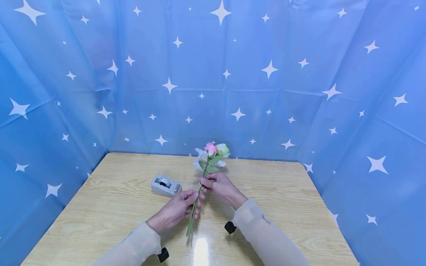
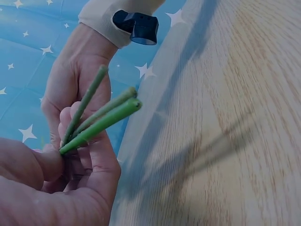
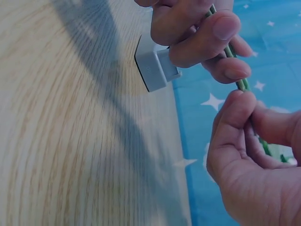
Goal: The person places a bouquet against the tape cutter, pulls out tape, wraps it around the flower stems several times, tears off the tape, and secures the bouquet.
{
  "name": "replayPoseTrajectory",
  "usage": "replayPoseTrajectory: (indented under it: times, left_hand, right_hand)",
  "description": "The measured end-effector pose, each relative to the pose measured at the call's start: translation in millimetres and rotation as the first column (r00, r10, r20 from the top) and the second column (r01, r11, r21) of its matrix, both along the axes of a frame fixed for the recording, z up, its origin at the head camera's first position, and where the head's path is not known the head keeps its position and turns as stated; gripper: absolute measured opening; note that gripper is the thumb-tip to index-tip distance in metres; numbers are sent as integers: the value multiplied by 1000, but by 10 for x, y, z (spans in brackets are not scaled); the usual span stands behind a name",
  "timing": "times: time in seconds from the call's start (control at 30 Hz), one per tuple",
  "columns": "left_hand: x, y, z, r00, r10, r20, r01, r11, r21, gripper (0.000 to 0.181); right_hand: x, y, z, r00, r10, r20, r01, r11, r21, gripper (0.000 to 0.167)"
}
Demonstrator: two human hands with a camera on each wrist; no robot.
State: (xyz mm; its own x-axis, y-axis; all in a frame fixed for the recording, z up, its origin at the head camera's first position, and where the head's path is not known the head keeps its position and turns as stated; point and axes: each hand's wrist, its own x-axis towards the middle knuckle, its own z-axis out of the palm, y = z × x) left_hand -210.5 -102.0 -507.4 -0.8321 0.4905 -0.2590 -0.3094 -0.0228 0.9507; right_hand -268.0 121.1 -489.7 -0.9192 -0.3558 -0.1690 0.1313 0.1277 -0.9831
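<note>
A small bunch of flowers, a pink bloom, a pale green-white one and a whitish-lilac one, is held tilted above the table. My left hand grips the lower part of the green stems. Just below the leaves, my right hand pinches the same stems between thumb and fingers. In the left wrist view three cut stem ends stick out past the left hand. The right wrist view has both hands close together along the stems.
A grey tape dispenser stands on the wooden table, just left of the flowers and beyond the left hand. Blue curtains with white stars hang behind the table and along both sides.
</note>
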Motion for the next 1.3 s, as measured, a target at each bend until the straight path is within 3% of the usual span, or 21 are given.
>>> replayPoseTrajectory:
  times: [0.37, 0.83, 1.3]
  left_hand:
    - [3, -10, 0, 1000, 13, 1, -13, 1000, -27, 42]
    - [-11, -2, -15, 1000, 16, 2, -16, 1000, -22, 40]
    - [-19, 10, 10, 997, 53, -60, -58, 994, -93, 34]
  right_hand:
    - [-28, 10, -39, 999, 30, 23, -29, 999, -42, 32]
    - [-5, -2, -39, 999, 16, 40, -13, 998, -67, 38]
    - [16, -14, -29, 998, 6, 61, -1, 997, -75, 33]
